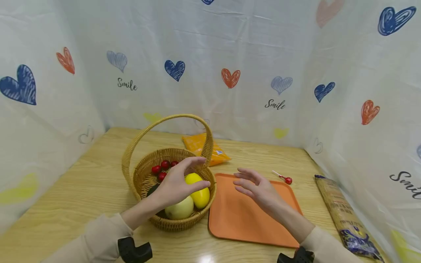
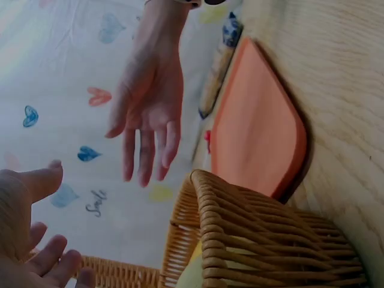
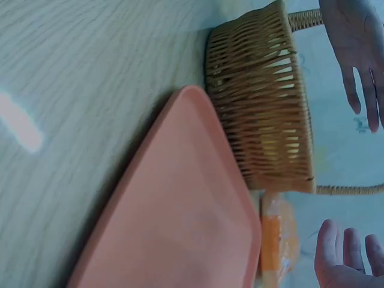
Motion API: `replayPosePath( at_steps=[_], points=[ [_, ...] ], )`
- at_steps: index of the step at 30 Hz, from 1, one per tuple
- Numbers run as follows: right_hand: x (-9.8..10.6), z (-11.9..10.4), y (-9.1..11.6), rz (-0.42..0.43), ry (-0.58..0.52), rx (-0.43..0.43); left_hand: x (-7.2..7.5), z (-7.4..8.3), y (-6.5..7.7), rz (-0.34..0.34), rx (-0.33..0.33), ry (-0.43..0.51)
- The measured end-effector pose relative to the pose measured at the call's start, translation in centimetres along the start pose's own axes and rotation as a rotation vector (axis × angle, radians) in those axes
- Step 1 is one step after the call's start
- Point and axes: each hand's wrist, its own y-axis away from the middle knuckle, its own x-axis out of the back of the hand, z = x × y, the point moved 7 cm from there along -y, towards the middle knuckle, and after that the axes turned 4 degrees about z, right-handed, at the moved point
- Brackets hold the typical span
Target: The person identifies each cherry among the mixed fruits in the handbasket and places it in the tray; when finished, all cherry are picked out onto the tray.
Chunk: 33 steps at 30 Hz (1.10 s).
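Note:
My left hand (image 1: 174, 184) hovers over the wicker basket (image 1: 175, 225), thumb and fingers spread apart, holding nothing. Inside the basket lie several small red fruits (image 1: 165, 165), a yellow fruit (image 1: 201, 197) and a pale green round fruit (image 1: 180, 210). A dark item (image 1: 152, 189) in there is mostly hidden by the left hand. Above the orange tray (image 1: 243, 223), my right hand (image 1: 261, 188) is raised with relaxed fingers and grips nothing. The two palms roughly face each other, as the left wrist view also shows with the right hand (image 2: 153, 102).
Behind the basket lies an orange packet (image 1: 219, 156). A red lollipop (image 1: 288, 180) sits by the tray's far right edge. Along the table's right side stretches a long brown package (image 1: 343, 215). The basket's tall handle (image 1: 131, 146) arches up, and a heart-printed curtain (image 1: 204, 40) surrounds the table.

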Motion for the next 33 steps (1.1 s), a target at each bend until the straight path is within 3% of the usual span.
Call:
replayPosePath(
  at_steps=[6,13,16,18,22,26,29,33],
  points=[
    [-2.2,-1.0,-1.1,-0.036,0.074,0.046,2.3,1.9,0.7,0.138,-0.184,-0.133],
    [-5.3,-1.8,-2.7,-0.098,0.139,0.103,7.5,6.4,2.7,0.417,-0.582,-0.235],
    [-6.6,-2.1,-3.4,-0.127,0.155,0.127,9.5,7.4,3.3,0.535,-0.695,-0.249],
    [-7.3,-2.2,-3.9,-0.139,0.195,0.141,10.6,7.5,3.4,0.595,-0.736,-0.251],
    [-9.0,-2.1,-5.0,-0.162,0.267,0.146,12.0,6.5,3.4,0.676,-0.717,-0.247],
    [-11.4,-2.3,-6.3,-0.190,0.322,0.160,13.3,4.7,3.3,0.736,-0.577,-0.230],
    [-13.3,-2.5,-7.1,-0.217,0.374,0.168,13.9,3.6,3.3,0.751,-0.487,-0.215],
    [-15.6,-2.6,-8.0,-0.274,0.412,0.178,14.3,3.0,3.4,0.740,-0.451,-0.203]
  ],
)
